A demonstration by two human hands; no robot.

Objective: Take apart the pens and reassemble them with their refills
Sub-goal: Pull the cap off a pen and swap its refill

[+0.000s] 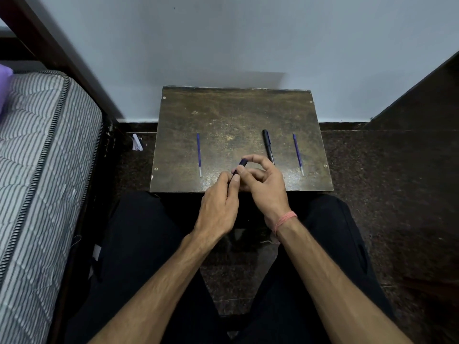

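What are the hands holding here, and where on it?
Both hands grip one dark blue pen: the left hand pinches its near end, the right hand its far end.

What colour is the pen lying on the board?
Black pen, seen in the head view.

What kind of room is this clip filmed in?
Probably a bedroom at home. A striped mattress lies at the left, and the person sits on a dark stone floor at a small worn wooden board set against a plain wall.
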